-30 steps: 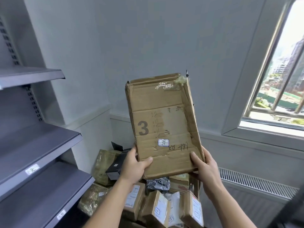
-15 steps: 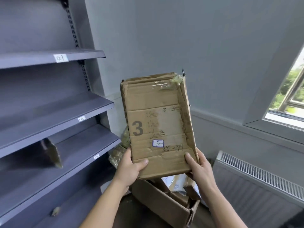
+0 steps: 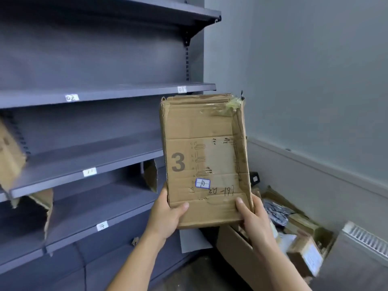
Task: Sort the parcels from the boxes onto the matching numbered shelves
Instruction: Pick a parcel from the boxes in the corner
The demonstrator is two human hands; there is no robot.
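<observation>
I hold a worn flat cardboard parcel [image 3: 204,148] upright in front of me. It bears a printed 3 and a small white sticker [image 3: 202,183] marked 10. My left hand [image 3: 165,215] grips its lower left corner and my right hand [image 3: 253,219] grips its lower right corner, thumbs on the front. The grey shelf unit [image 3: 88,143] fills the left, with edge labels 01 [image 3: 181,89], 02 [image 3: 71,97], 11 [image 3: 89,171] and 19 [image 3: 102,226]. The parcel hangs just right of the shelves' ends.
An open cardboard box [image 3: 247,255] on the floor at lower right holds several parcels [image 3: 304,253]. Torn cardboard dividers [image 3: 150,177] stand on the shelves, one at the far left [image 3: 10,156]. A radiator [image 3: 365,240] sits at the right edge under grey walls.
My view has swung left from the window toward the shelf unit, so more shelves and labels show. The parcel stays in both hands in the same grip.
</observation>
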